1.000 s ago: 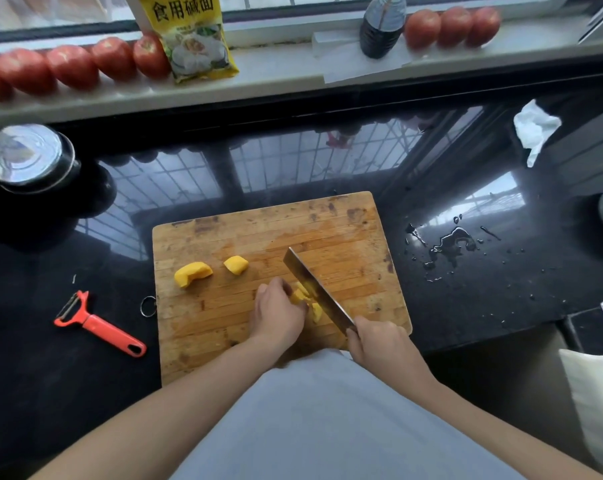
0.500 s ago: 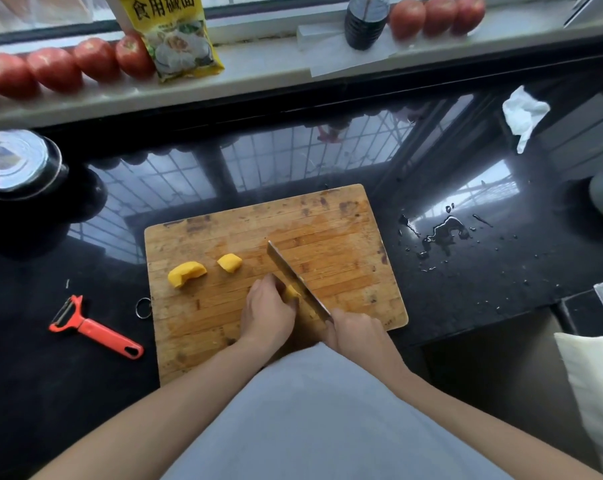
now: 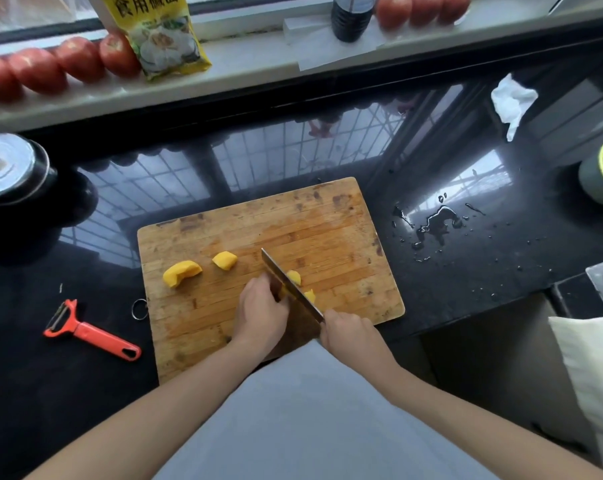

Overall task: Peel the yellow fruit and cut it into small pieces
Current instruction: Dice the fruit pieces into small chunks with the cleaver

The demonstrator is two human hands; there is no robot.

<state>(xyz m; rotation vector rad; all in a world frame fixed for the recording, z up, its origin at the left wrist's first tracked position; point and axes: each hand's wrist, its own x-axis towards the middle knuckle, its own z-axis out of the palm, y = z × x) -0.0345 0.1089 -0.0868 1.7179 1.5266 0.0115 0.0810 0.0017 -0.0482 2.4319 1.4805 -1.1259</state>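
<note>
Head view looks straight down on a wooden cutting board [image 3: 328, 220] sitting on the black worktop [image 3: 466, 271]. The right hand [image 3: 348, 329] is wrapped around the handle of a cleaver [image 3: 289, 284], blade angled across the board, so it's clearly mid-chop. The left hand [image 3: 260, 311] sits curled just left of the blade, probably steadying the yellow fruit [image 3: 298, 284], though its fingertips are hidden so the exact grip is anyone's guess. Cut bits peek out to the blade's right. Two bigger chunks [image 3: 182, 273] wait well to the left, likely parked out of the way. An orange peeler [image 3: 88, 332] lies off the board, so peeling looks done.
</note>
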